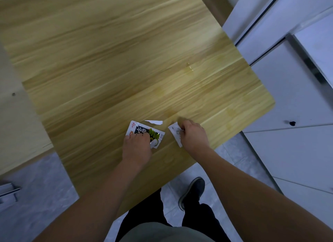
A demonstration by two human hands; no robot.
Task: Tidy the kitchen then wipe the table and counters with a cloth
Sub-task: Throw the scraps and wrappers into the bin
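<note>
Two packets lie on the tabletop near its front edge. The printed packet lies left of the plain packet. A torn strip lies just behind them.

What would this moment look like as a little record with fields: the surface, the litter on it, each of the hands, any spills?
surface: wooden table, seen from above
litter: printed snack wrapper; small white packet; torn white scrap lying just beyond them
left hand: fingers on the printed snack wrapper, near the table's front edge
right hand: fingers curled on the small white packet
spills: a small wet patch toward the right side
cloth: none in view
</note>
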